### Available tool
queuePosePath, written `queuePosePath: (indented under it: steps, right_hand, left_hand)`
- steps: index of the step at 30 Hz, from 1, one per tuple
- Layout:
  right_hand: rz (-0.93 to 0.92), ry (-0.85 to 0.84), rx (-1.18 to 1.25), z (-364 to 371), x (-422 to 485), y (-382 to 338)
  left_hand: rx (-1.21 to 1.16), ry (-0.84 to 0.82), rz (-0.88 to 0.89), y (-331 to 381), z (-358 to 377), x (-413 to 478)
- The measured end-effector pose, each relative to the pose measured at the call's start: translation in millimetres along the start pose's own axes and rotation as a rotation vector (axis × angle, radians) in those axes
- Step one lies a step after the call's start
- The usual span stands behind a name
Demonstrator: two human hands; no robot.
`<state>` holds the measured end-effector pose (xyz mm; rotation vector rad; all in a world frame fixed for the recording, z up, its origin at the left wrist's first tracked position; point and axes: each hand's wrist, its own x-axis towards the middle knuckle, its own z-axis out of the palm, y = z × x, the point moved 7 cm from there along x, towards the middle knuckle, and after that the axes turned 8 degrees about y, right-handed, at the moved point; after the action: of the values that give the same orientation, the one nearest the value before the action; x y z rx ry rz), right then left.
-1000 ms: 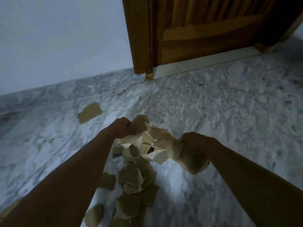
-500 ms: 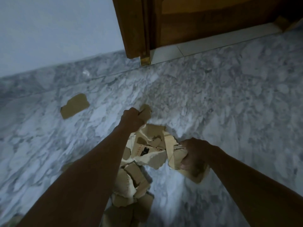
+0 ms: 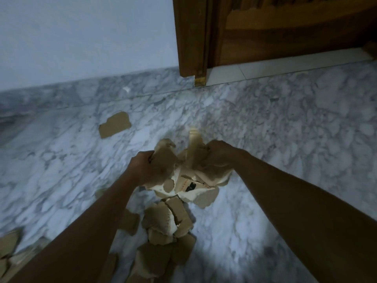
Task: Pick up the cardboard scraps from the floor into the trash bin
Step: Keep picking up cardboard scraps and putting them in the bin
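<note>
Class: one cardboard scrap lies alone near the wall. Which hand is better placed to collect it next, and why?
Probably the left hand: the lone scrap lies on its side, nearer than the right hand. Both hands already grip scraps.

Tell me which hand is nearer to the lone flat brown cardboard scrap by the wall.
Left. The left hand is below-right of the lone flat brown cardboard scrap; the right hand is farther right.

cardboard scraps (image 3: 163, 225): tan-brown | floor (image 3: 285, 139): grey-white marble veining | door (image 3: 285, 29): dark brown wood | wall (image 3: 81, 37): pale blue-grey
</note>
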<state>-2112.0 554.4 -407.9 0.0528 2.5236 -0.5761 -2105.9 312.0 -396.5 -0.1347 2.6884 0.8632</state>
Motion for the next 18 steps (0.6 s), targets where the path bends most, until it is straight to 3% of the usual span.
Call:
queuePosePath:
  steps: [4, 7, 11, 13, 15, 18]
  right_hand:
    - [-0.045, 0.169, -0.23, 23.3, 3.0, -9.7]
    - [-0.097, 0.217, -0.268, 24.5, -3.8, -15.1]
    - [-0.064, 0.12, -0.019, 6.5, -15.2, -5.2]
    - [-0.015, 0.174, 0.144, -24.9, -24.8, 9.8]
    - [0.036, 0.233, 0.112, -54.4, -35.1, 35.0]
    - [0.143, 0.161, 0.025, -62.4, -55.1, 77.4]
  left_hand:
    - [0.027, -0.082, -0.023, -16.6, 8.3, -21.3]
    - [0.021, -0.092, -0.037, -19.4, 12.4, -31.6]
    - [0.016, -0.1, -0.05, -13.4, 13.7, -29.9]
    - [0.071, -0.129, -0.011, 1.4, 13.8, -29.4]
    - [0.124, -0.164, 0.023, 17.2, 15.9, -27.8]
    - [0.217, -0.253, 0.133, 46.7, 31.6, -23.6]
